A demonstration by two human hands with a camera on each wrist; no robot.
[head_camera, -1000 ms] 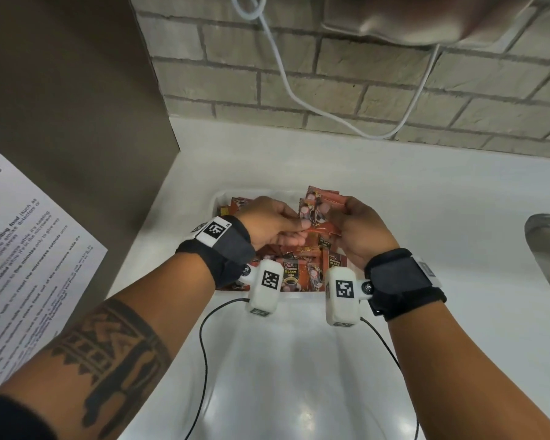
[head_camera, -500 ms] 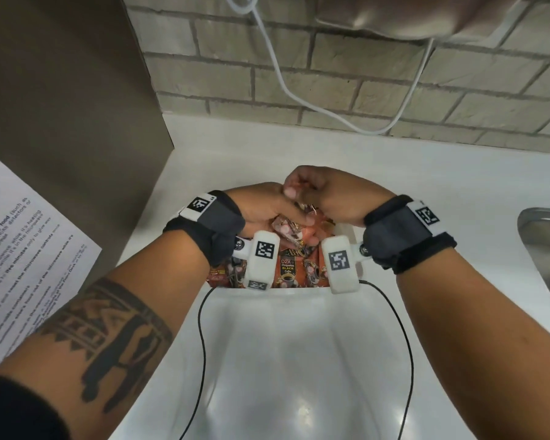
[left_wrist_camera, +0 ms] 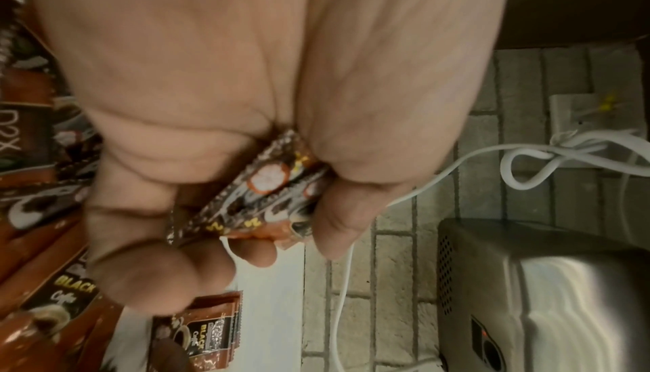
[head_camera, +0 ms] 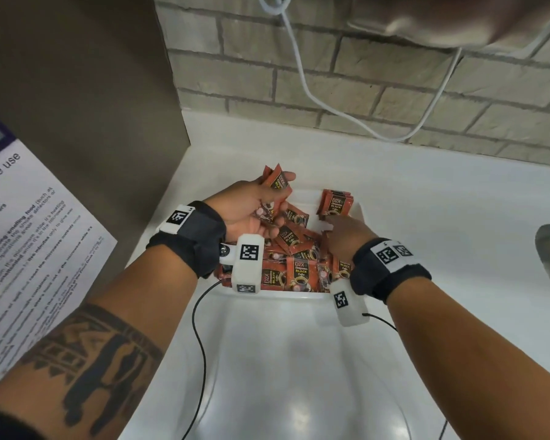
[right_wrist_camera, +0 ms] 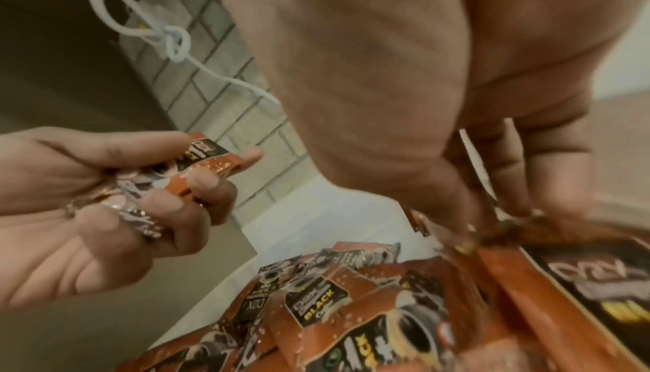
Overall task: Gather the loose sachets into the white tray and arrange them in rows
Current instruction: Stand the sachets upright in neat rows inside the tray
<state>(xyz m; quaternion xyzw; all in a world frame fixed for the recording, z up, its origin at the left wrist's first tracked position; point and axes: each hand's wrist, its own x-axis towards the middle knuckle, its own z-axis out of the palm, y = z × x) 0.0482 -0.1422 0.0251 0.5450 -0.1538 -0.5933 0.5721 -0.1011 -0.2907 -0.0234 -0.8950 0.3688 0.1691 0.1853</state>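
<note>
The left hand is raised over the far left corner of the white tray, its fingers and thumb curled round a small bundle of sachets that sticks up past the fingertips. The left wrist view shows the lower ends of that bundle pinched between thumb and fingers. The right hand reaches down into the far right part of the tray, fingertips against the bottom edge of a neat stack of sachets standing against the far right corner; the right wrist view is blurred there, so I cannot tell whether the fingers grip the stack or only touch it. The rest of the tray holds a loose heap of sachets, lying at mixed angles and overlapping, some flat along the near edge. The tray sits on a white surface near its back left corner, close to the brick wall, down which a white cable hangs.
</note>
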